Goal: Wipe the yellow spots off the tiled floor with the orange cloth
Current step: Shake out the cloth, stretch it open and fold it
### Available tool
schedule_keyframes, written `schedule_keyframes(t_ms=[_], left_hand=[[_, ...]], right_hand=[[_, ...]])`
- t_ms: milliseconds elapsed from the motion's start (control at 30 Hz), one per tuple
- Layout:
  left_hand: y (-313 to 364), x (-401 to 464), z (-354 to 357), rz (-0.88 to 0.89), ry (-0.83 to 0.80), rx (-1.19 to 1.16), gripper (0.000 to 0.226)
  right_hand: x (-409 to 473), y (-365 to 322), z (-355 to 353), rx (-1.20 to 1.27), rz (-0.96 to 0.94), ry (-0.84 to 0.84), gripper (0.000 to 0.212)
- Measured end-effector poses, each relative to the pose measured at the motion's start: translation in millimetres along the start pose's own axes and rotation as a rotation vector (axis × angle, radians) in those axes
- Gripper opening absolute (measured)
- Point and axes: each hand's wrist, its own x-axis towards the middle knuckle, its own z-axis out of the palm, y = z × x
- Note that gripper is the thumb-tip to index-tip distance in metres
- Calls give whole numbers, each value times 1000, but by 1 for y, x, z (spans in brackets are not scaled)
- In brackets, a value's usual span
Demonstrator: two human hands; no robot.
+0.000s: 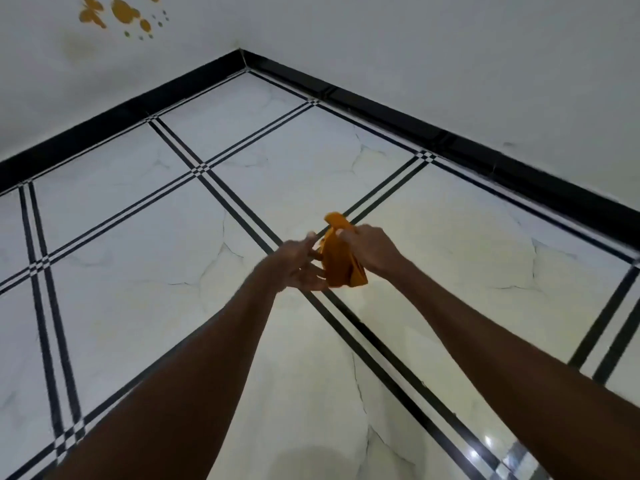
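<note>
A glossy white marbled floor (121, 306), crossed by paired black grout lines with small checkered squares at the crossings, fills most of the head view and meets a black skirting (381, 109) that runs to a corner at 12 o'clock. Above the skirting rise plain white walls (450, 46). On the left wall, at 11 o'clock, sit yellow-orange splotches (121, 12) with a few small greenish dots beside them; no yellow spots can be made out on the tiles themselves.

Two bare forearms reach in from 7 and 4 o'clock and meet just right of centre, well above the floor. The right hand (372, 249) grips the upper part of the cloth (341, 261), its fingers curled and clamped on the fabric. The left hand (299, 266) lies against the cloth's left side with its fingers spread apart and mostly straight; whether any of them pinch the fabric cannot be told through the motion blur.

The cloth is a plain, deep orange, bunched and folded on itself, one fold poking up above the right hand's knuckles and a pointed corner hanging below toward 5 o'clock. It hangs in the air between the two hands, over a crossing of black lines.
</note>
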Motion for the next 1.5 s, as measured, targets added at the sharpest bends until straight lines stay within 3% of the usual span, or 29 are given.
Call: schedule_keyframes(t_ms=[67,133,200,333,500,700,867,1000,1133,1200,1300,1400,1500], left_hand=[[40,-29,-13,-17,-83,-252,70],[84,-65,-33,98,-83,-397,58],[120,-102,-51,223,-64,-459,41],[190,-186,-97,333,-31,-513,31],[316,-331,-156,481,49,-501,35],[417,-489,-185,532,58,-567,36],[466,-595,-189,476,111,-280,56],[514,-645,-186,529,163,-155,60],[582,-695,-158,700,-95,-191,49],[604,-714,-135,709,-85,-288,40],[630,-735,-95,721,88,-337,46],[654,-747,-54,616,332,-291,43],[671,-748,-22,569,351,-281,34]], right_hand=[[-9,-52,-23,3,-118,15,30],[-18,-109,-44,-65,-232,13,19],[-28,-157,-62,-154,-320,48,15],[-53,-261,-106,-197,-392,74,15],[-85,-426,-196,92,-347,50,30],[-134,-589,-312,593,-127,159,23],[-182,-690,-413,773,-77,165,30],[-220,-739,-474,890,-128,82,38],[-256,-775,-531,977,-185,-66,32],[-262,-781,-556,969,-194,-84,32],[-258,-768,-593,825,-186,25,33],[-257,-737,-619,540,-124,196,39],[-266,-712,-628,240,-271,355,35]])
